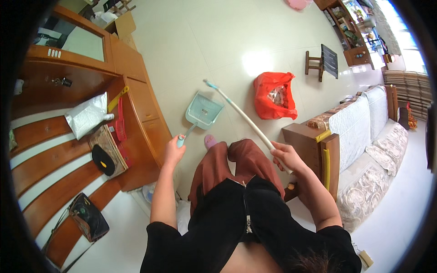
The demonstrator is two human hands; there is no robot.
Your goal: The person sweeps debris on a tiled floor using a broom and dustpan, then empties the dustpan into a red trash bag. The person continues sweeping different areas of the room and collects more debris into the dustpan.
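Observation:
My left hand (174,150) grips the handle of a pale green plastic dustpan (204,110), whose pan is at the tiled floor in front of me. In my right hand (286,157) is a long white pole (249,123) with light blue parts near its far end. That end points away from me, just beyond the dustpan; its head looks small, and I cannot tell whether it touches the floor. To the right of the pole a red plastic bag (261,99) stands on the floor with its mouth open and some clear plastic inside.
A wooden cabinet (135,97) with slatted shelves runs along the left. A sofa with a wooden arm (300,136) and pale covers is close on the right. Further off stand a small stool (328,61), a cardboard box (125,25) and a pink object (298,3).

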